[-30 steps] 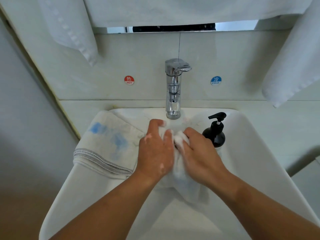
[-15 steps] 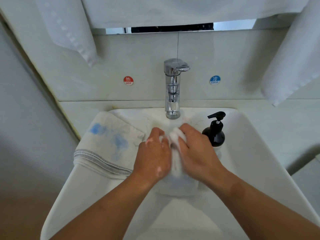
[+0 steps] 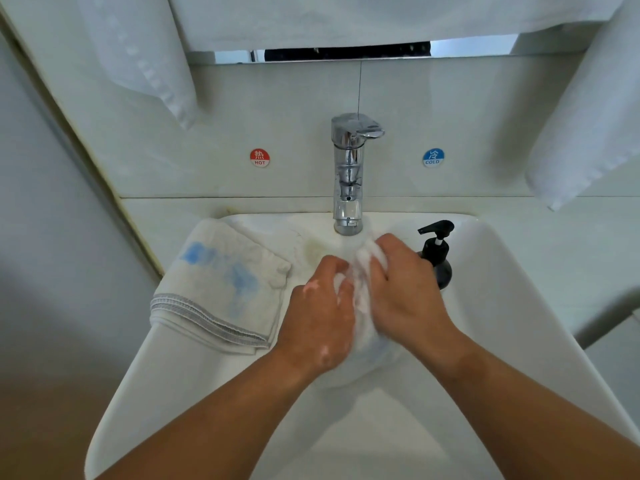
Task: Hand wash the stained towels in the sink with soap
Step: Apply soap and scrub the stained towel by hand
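Left hand (image 3: 320, 313) and right hand (image 3: 405, 292) grip the bunched, soapy towel (image 3: 362, 296) over the sink (image 3: 502, 306), at 6 o'clock from the faucet (image 3: 348, 174). Blue-stained towel (image 3: 225, 282) drapes the rim at 9 o'clock.

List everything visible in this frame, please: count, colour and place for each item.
sink: one, white, centre of view
tap: one, chrome, at the sink's back edge
soap dispenser: one, black, on the sink right of the tap
folded towel: one, off-white with blue stains, on the sink's left rim
soapy towel: one, white, bunched between both hands over the basin
hot sticker: one, red, wall left of the tap
cold sticker: one, blue, wall right of the tap
hanging towels: two, white, upper left and upper right
left hand: grips the soapy towel
right hand: grips the soapy towel
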`<state>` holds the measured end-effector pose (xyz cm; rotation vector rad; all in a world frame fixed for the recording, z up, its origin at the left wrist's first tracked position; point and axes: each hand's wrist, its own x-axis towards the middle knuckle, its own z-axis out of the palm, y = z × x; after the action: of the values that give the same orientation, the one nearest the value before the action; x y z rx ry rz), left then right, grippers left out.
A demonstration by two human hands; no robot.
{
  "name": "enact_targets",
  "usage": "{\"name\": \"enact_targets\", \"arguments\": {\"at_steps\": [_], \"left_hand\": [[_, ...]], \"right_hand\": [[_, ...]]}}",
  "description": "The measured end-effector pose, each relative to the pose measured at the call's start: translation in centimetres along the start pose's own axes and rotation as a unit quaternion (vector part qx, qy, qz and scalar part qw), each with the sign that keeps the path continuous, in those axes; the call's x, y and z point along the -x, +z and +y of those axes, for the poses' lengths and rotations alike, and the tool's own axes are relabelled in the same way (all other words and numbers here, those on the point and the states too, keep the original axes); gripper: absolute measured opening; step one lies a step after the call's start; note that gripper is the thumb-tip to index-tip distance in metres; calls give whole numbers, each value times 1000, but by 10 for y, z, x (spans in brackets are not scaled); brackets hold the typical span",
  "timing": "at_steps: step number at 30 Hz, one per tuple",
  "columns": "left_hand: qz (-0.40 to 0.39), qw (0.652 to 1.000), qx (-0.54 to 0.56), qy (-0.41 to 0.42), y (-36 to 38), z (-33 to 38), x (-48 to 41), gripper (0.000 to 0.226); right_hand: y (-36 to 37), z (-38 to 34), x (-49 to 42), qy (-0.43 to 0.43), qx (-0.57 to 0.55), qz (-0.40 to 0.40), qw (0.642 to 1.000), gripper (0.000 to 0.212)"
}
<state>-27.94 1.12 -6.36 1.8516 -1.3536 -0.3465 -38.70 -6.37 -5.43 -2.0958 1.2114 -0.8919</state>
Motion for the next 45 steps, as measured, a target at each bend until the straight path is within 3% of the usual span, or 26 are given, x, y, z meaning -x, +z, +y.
{"name": "enact_targets", "arguments": {"at_steps": [3,6,9,12,15,19,21,24,28,31,35,37,40,43,45], "left_hand": [[54,994,92,34,-1,6,-2,24],[99,990,92,-38,0,4,-11,20],[49,994,9,-101,0,-3,-10,21],[14,999,8,-49,2,-3,-2,13],[78,993,90,6,0,3,-4,15],[137,981,119,-75,-3,-3,-17,17],[105,987,73,-96,-3,-11,-17,20],[30,992,59,-106,-2,-17,-16,24],[-22,952,243,-186,-3,-11,-16,47],[-56,947,266,-171,0,-15,-10,74],[-10,942,320,-99,-2,-19,-10,59],[32,929,358,-92,-7,-20,-15,51],[62,908,401,-100,-15,-21,-20,41],[69,949,286,-114,-21,-25,-21,35],[21,965,229,-125,-21,-26,-19,39]], "right_hand": [[-6,11,-3,59,41,-20,997,12],[-3,5,12,22,43,-88,995,15],[2,-9,19,-31,-6,-63,998,17],[-1,-9,5,3,-13,-6,1000,12],[-7,5,-3,59,21,-23,998,10],[-1,3,15,2,31,-104,994,17],[4,1,15,-33,-5,-99,995,20],[3,2,5,-20,-105,-50,993,25],[-6,7,-2,41,-252,42,966,21],[-7,13,-4,81,-320,45,943,24],[-10,18,-5,149,-334,-25,930,32],[-12,19,-4,200,-352,-105,908,39],[-11,15,4,227,-336,-224,886,32],[-6,10,2,193,-369,-158,896,19],[-3,10,-2,164,-370,-80,911,27]]}}
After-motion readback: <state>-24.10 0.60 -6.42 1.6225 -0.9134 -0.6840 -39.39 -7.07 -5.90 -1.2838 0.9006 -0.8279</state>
